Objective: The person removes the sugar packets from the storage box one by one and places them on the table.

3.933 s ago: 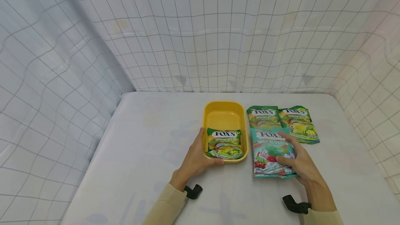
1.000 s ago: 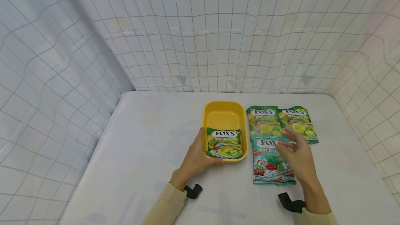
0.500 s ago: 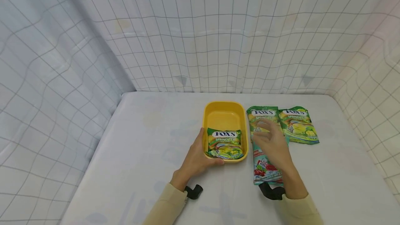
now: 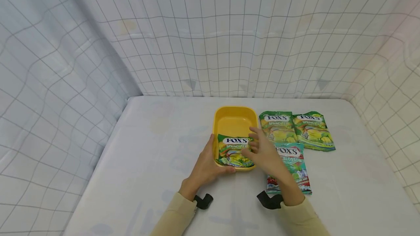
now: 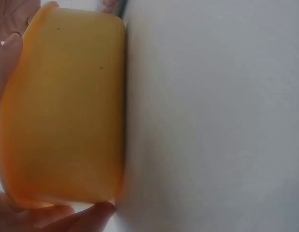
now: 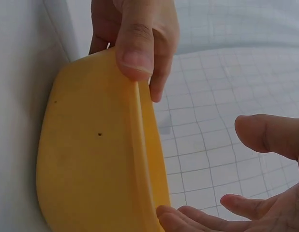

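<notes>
A yellow plastic tub (image 4: 233, 123) sits on the white table with a green FOX'S Spring Tea candy bag (image 4: 231, 152) lying in its near half. My left hand (image 4: 204, 168) grips the tub's near left corner; in the right wrist view its thumb (image 6: 136, 55) lies on the rim (image 6: 140, 130). Over the tub's right edge is my right hand (image 4: 267, 156), fingers spread and holding nothing, close above the bag. Under my right forearm lies a teal FOX'S Mint Blossom bag (image 4: 296, 166), partly hidden. The left wrist view shows the tub's side wall (image 5: 62, 106) up close.
Two more green Spring Tea bags lie to the right of the tub: one directly beside it (image 4: 277, 130), the other farther right (image 4: 313, 134). The Mint Blossom bag's top overlaps the nearer one. White gridded cloth walls (image 4: 229, 39) stand behind and at both sides.
My right hand first shifted and let go of the Mint Blossom bag, which now lies slightly nearer. It then moved left to the tub. The left hand and tub have stayed put.
</notes>
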